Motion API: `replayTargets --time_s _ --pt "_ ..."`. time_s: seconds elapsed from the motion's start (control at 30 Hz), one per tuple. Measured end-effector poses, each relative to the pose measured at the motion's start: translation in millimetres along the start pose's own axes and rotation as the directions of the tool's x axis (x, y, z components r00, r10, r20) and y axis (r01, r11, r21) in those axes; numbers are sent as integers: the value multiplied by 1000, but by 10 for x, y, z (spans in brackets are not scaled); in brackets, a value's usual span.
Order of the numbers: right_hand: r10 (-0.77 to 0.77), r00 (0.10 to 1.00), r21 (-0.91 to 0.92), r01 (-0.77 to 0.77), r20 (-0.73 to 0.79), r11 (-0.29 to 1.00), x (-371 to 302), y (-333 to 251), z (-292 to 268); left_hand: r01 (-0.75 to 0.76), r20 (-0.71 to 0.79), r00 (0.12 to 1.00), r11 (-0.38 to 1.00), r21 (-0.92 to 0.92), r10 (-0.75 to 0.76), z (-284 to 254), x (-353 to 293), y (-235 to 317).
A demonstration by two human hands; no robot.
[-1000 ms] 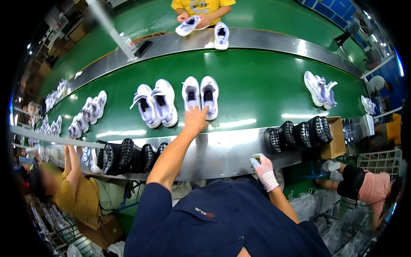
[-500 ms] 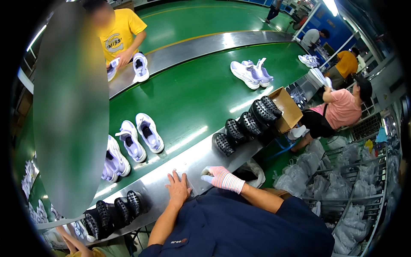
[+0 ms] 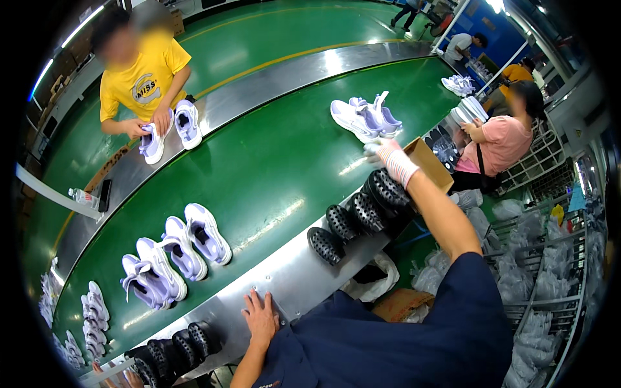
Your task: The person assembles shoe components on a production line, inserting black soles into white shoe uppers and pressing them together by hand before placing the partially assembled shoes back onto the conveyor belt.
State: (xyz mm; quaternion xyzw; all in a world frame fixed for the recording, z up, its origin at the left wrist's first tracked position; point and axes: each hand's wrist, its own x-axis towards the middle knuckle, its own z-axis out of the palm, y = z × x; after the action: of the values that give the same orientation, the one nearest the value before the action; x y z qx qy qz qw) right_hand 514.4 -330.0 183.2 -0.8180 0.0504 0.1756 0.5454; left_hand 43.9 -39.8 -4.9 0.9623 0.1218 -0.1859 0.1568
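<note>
My left hand (image 3: 262, 317) lies on the bare metal edge (image 3: 259, 275) of the line, palm down with its fingers spread. Wearing a striped knit glove, my right hand (image 3: 393, 160) reaches out over the green belt (image 3: 272, 155), fingers stretched out and holding nothing I can see. Just beyond its fingertips is a pair of white and lilac sneakers (image 3: 363, 120); whether they touch is hard to tell. Below my right wrist, several black studded shoe-shaped blocks (image 3: 359, 213) stand in a row on the metal edge.
More lilac sneakers (image 3: 206, 233) stand on the belt at left. Further black blocks (image 3: 184, 346) sit left of my left hand. A cardboard box (image 3: 430, 163) is beside my right forearm. Across the belt, a person in yellow (image 3: 145, 84) handles a sneaker; another in pink (image 3: 508, 142) sits at right.
My right hand has moved from the metal edge forward and right, out to the sneaker pair. The left hand stays on the edge. The view has shifted, showing more of the far left.
</note>
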Motion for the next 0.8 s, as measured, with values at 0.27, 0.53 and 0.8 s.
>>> replayTargets --time_s 0.27,0.53,0.8 --pt "45 936 -678 -285 -349 678 2209 577 -610 86 60 995 995 -54 -83 -101 81 120" --pt "42 910 -718 -354 -413 599 2815 571 -744 147 161 978 987 -60 -136 -201 191 193" --pt "80 980 -849 -199 -184 489 3318 699 -484 144 279 951 989 -13 -135 -297 212 211"
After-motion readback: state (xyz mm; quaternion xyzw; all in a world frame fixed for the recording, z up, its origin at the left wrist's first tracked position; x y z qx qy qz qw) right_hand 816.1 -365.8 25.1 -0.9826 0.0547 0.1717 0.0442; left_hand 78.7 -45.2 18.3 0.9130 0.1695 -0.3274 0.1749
